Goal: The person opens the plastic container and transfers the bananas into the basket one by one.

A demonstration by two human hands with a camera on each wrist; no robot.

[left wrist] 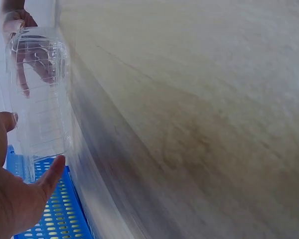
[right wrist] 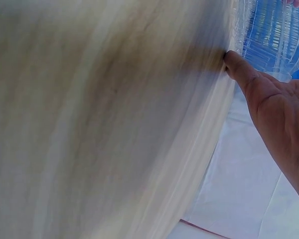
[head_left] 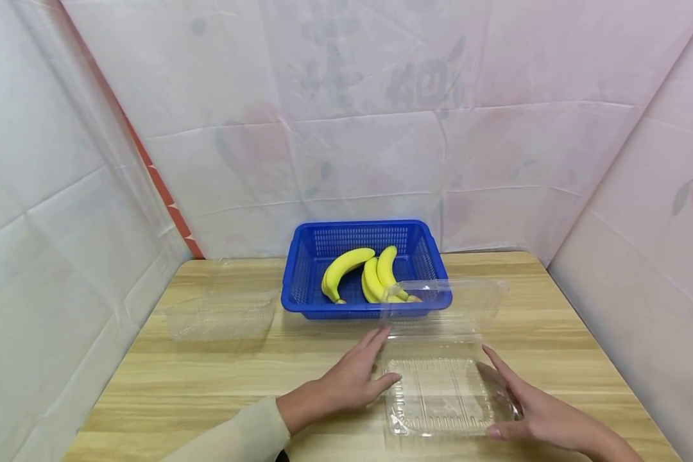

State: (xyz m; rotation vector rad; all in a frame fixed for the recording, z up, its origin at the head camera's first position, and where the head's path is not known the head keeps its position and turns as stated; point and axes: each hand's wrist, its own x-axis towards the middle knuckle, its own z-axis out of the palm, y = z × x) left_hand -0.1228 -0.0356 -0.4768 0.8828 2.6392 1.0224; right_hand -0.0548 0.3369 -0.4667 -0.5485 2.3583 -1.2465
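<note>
Both hands, left hand (head_left: 346,384) and right hand (head_left: 534,410), rest open-fingered against the empty, seemingly open clear box (head_left: 439,394) just before the blue basket (head_left: 300,282), bananas (head_left: 366,273) still inside.

No legible text, label, brand or sign is showing in any view. Faint grey marks on the white backdrop sheet (head_left: 416,83) are appearing through the fabric, too blurred to read reliably.

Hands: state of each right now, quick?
Left hand: open, straight fingers against the left edge of the clear tray.
Right hand: open, fingers laid along the tray's right edge, not curled round it.
</note>
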